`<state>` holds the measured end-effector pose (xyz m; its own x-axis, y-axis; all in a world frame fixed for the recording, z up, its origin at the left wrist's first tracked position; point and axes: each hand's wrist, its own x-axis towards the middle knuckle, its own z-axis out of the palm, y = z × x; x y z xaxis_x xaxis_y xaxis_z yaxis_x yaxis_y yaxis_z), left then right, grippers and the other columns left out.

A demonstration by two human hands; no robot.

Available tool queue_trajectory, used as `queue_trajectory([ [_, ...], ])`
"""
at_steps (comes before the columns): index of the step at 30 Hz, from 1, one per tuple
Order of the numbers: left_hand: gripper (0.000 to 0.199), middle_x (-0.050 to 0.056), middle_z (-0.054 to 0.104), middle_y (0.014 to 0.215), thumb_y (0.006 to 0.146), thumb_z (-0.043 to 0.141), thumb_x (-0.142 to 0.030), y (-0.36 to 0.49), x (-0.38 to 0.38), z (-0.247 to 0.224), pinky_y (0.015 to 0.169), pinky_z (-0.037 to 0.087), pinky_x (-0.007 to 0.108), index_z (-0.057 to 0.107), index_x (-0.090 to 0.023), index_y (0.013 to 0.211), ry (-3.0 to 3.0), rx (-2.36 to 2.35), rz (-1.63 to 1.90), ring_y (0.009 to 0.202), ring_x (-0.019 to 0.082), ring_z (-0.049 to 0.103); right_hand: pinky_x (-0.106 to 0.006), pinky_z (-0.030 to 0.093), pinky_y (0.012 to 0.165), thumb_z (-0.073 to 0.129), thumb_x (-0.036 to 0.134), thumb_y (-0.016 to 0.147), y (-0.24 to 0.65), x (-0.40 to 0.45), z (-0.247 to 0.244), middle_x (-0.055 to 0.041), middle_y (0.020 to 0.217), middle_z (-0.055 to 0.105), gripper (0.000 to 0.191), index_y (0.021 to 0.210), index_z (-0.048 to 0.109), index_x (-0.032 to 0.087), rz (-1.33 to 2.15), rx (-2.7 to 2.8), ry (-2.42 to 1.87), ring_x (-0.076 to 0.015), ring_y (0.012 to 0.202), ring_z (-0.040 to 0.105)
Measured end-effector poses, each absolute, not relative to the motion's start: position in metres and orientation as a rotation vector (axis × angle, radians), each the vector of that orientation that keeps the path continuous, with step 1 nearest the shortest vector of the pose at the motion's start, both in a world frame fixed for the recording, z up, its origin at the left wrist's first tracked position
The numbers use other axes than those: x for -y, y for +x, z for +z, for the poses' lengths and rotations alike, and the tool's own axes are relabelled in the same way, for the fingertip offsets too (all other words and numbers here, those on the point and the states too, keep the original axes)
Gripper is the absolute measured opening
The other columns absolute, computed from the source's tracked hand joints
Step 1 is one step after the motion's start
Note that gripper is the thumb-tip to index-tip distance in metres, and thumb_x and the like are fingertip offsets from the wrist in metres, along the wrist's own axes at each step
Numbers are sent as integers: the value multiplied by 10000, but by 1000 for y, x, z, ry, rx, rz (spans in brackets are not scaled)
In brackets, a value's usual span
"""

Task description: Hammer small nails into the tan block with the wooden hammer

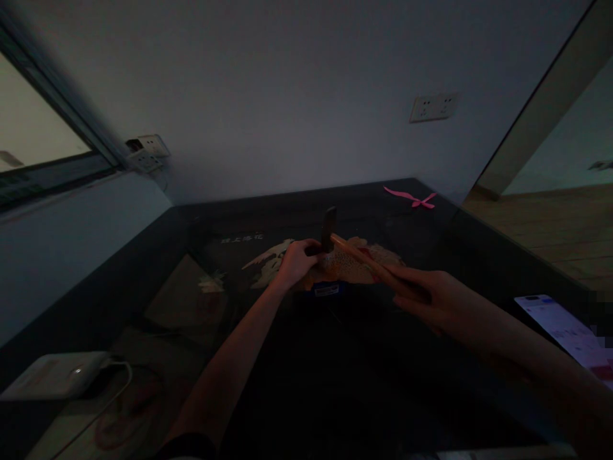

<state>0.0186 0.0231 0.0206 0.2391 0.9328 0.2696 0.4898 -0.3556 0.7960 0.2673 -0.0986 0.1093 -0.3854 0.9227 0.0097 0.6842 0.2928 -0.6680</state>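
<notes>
My right hand (426,294) is wrapped round the wooden handle of a hammer (359,254). The dark hammer head (329,227) stands upright over a brown patterned piece (342,265), close to the fingers of my left hand. At the left edge of that piece, my left hand (301,259) has its fingers pressed together near the hammer head; what they hold, if anything, is too small and dark to tell. A blue item with a white label (327,290) lies at the near side of the patterned piece.
The dark glossy table (306,383) carries a pink ribbon (416,200) at the back right, a lit phone (565,332) at the right and a white device with a cable (60,375) at the left. A wall with sockets (433,107) rises behind.
</notes>
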Motion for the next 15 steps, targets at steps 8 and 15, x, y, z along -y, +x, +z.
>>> queue_trajectory([
  [8,78,46,720,835,746,675,-155,19,-23,20,729,507,276,689,-138,821,1913,-1313,1018,770,172,660,-272,464,473,537,261,799,267,96,110,-52,800,711,478,1258,603,144,768,2185,-1408,-174,557,608],
  [15,92,47,727,854,744,672,-138,19,-23,22,754,512,283,699,-150,831,1940,-1307,1023,783,173,663,-227,390,382,550,258,798,271,98,107,-13,690,673,475,1262,600,171,810,2132,-1413,-123,438,530],
])
